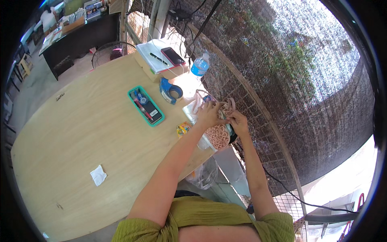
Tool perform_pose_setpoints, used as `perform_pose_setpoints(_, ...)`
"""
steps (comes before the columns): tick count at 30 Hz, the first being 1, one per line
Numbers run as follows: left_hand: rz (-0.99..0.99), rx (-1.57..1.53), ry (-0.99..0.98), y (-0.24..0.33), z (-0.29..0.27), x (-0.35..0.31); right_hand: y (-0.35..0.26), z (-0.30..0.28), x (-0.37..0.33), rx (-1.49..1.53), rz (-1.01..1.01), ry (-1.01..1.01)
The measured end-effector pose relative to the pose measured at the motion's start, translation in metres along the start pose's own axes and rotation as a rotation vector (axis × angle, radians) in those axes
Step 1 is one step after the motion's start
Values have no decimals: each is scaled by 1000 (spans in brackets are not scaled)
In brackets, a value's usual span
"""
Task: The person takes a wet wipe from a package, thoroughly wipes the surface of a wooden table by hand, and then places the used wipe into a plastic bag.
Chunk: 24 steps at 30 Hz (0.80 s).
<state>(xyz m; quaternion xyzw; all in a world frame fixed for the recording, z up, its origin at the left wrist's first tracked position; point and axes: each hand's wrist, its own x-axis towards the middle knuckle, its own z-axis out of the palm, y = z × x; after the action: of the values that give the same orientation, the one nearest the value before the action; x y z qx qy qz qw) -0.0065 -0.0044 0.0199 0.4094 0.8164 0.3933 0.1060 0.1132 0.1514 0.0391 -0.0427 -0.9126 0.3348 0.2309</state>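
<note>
A small handbag with a pink and brown pattern (218, 137) and pale pink handles lies at the table's right edge. My left hand (209, 115) reaches over its top, with fingers bent onto the upper edge. On the bag's right side, my right hand (238, 122) pinches the rim, thumb and fingers pressed together. Dark and greenish stuff shows along the bag's right side, but I cannot make out what it is. Clear plastic (189, 111) lies beside the bag on its left. Close to my left wrist is a small yellow and orange packet (183, 129).
A teal tray (161, 120) holds pens and a dark case. Beyond it stand a blue tape dispenser (165, 91), a water bottle (200, 65) and a box bearing papers and a phone (173, 56). A crumpled white tissue (98, 175) lies left. Mesh fencing (258, 86) borders the right side.
</note>
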Motion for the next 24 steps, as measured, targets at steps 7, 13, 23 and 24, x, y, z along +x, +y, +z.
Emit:
perform_pose_setpoints(7,545,17,206,-6,13,11,-1,-1,5,187,335,-52)
perform_pose_setpoints(13,418,78,58,-15,21,22,1,-24,-11,-325,-40,-17)
perform_pose_setpoints(23,552,-134,165,-26,26,8,-17,-43,8,-53,471,-114)
perform_pose_setpoints(24,521,-150,149,-30,26,9,-22,-36,6,-40,446,-84)
